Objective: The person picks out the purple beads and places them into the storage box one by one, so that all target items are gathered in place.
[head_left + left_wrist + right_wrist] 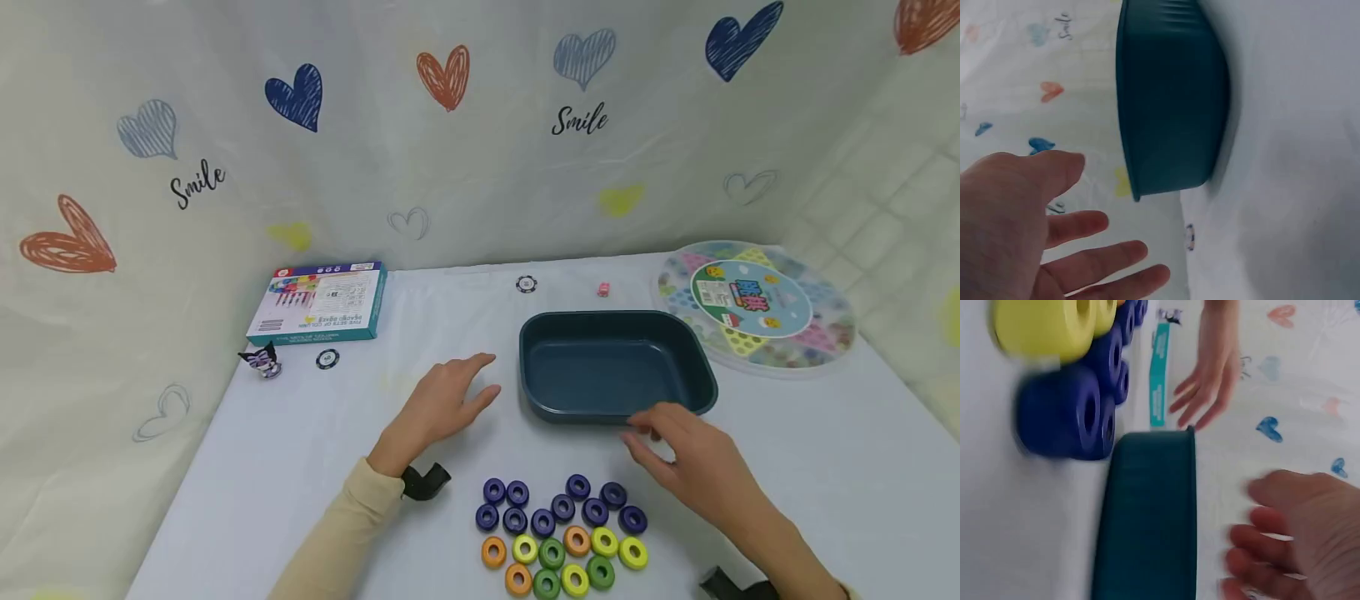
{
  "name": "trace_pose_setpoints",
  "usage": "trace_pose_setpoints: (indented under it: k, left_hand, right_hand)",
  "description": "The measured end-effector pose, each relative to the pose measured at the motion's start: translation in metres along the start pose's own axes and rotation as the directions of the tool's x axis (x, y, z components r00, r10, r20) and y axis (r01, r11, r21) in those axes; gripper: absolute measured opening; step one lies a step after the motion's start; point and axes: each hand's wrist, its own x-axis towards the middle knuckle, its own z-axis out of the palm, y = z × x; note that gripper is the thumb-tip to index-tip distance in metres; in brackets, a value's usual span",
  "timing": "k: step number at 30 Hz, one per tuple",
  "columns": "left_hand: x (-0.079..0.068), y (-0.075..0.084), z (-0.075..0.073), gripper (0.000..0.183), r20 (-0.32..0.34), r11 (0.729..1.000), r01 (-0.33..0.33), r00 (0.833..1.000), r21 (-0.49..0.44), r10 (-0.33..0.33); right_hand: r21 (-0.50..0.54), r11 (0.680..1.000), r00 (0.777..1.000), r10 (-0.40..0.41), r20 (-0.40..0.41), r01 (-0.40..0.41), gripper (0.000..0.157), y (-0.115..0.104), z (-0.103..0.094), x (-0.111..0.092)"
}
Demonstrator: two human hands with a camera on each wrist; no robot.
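Observation:
A dark teal rectangular tray with raised walls stands in the middle of the table. To its left, my left hand hovers with fingers stretched and thumb spread, touching nothing; the left wrist view shows those fingers apart from the tray's side. My right hand is by the tray's front right rim, fingers loosely bent and holding nothing; a gap separates it from the tray in the right wrist view. In front of the tray lie several rings: purple rings, orange rings, yellow rings and green rings.
At the back left lies a flat printed box, beside a small dark figurine and a round black-and-white chip. Another chip and a tiny pink piece sit behind the tray. A round clear bead case is at the back right.

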Motion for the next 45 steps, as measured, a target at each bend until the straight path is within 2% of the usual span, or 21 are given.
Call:
trace_pose_setpoints:
  k: [1,2,3,5,7,8,10,15,17,20,27,31,33,37,39,40,44,45]
  left_hand:
    - [0.003,-0.003,0.002,0.051,-0.003,0.999,-0.001,1.000,-0.036,0.001]
    - [0.006,-0.006,0.004,0.049,-0.004,0.997,-0.001,1.000,-0.080,0.001]
    - [0.010,-0.009,0.006,0.048,-0.002,0.991,-0.001,1.000,-0.133,0.001]
    - [0.018,-0.017,0.013,0.049,0.014,0.971,0.000,1.000,-0.240,0.004]
    - [0.028,-0.024,0.021,0.054,0.044,0.936,0.002,0.999,-0.353,0.014]
    - [0.032,-0.027,0.025,0.057,0.063,0.914,0.007,0.998,-0.405,0.020]
    - [0.039,-0.033,0.033,0.064,0.095,0.873,0.012,0.995,-0.488,0.040]
    - [0.045,-0.040,0.049,0.073,0.117,0.786,-0.022,0.986,-0.618,0.120]
    - [0.044,-0.041,0.054,0.075,0.112,0.762,-0.050,0.981,-0.646,0.158]
    - [0.044,-0.039,0.061,0.079,0.107,0.747,-0.082,0.974,-0.659,0.201]
    - [0.049,-0.031,0.068,0.078,0.093,0.762,-0.102,0.974,-0.640,0.208]
    - [0.049,-0.032,0.069,0.078,0.100,0.786,-0.078,0.979,-0.613,0.175]
    - [0.048,-0.033,0.069,0.078,0.101,0.793,-0.069,0.981,-0.605,0.163]
    - [0.048,-0.033,0.069,0.078,0.102,0.794,-0.073,0.981,-0.603,0.167]
    - [0.048,-0.033,0.069,0.078,0.101,0.794,-0.075,0.980,-0.603,0.169]
    - [0.048,-0.033,0.069,0.078,0.101,0.793,-0.075,0.980,-0.604,0.170]
    - [0.048,-0.033,0.069,0.077,0.097,0.792,-0.079,0.980,-0.605,0.172]
    - [0.049,-0.033,0.069,0.077,0.096,0.792,-0.082,0.980,-0.605,0.174]
  right_hand:
    - [0.016,0.999,0.997,0.045,0.069,-0.046,0.019,-0.004,0.000,-0.005]
    - [0.030,0.994,0.983,0.096,0.154,-0.102,0.019,-0.007,-0.001,-0.009]
    - [0.038,0.987,0.959,0.145,0.242,-0.158,0.020,-0.009,-0.001,-0.014]
    - [0.036,0.962,0.881,0.233,0.411,-0.272,0.025,-0.012,0.001,-0.022]
    - [0.025,0.934,0.794,0.290,0.534,-0.358,0.033,-0.012,0.003,-0.031]
    - [0.027,0.924,0.766,0.300,0.568,-0.382,0.036,-0.012,0.005,-0.035]
    - [0.043,0.909,0.735,0.307,0.605,-0.415,0.039,-0.011,0.009,-0.041]
    - [0.116,0.867,0.692,0.299,0.657,-0.484,0.036,-0.010,0.015,-0.046]
    - [0.128,0.847,0.665,0.301,0.684,-0.516,0.037,-0.009,0.015,-0.046]
    - [0.135,0.819,0.627,0.309,0.716,-0.557,0.041,-0.008,0.015,-0.047]
    - [0.200,0.759,0.611,0.307,0.730,-0.620,0.039,0.003,0.010,-0.060]
    - [0.192,0.714,0.584,0.354,0.731,-0.673,0.040,0.015,0.003,-0.072]
    - [0.171,0.694,0.563,0.387,0.730,-0.699,0.043,0.022,-0.002,-0.080]
    - [0.105,0.634,0.493,0.474,0.730,-0.766,0.051,0.034,-0.011,-0.092]
    - [0.098,0.610,0.473,0.492,0.731,-0.786,0.055,0.041,-0.015,-0.097]
    - [0.105,0.603,0.471,0.489,0.734,-0.791,0.056,0.044,-0.016,-0.098]
    - [0.173,0.608,0.505,0.431,0.748,-0.775,0.056,0.052,-0.020,-0.099]
    - [0.176,0.610,0.507,0.426,0.749,-0.773,0.055,0.052,-0.021,-0.098]
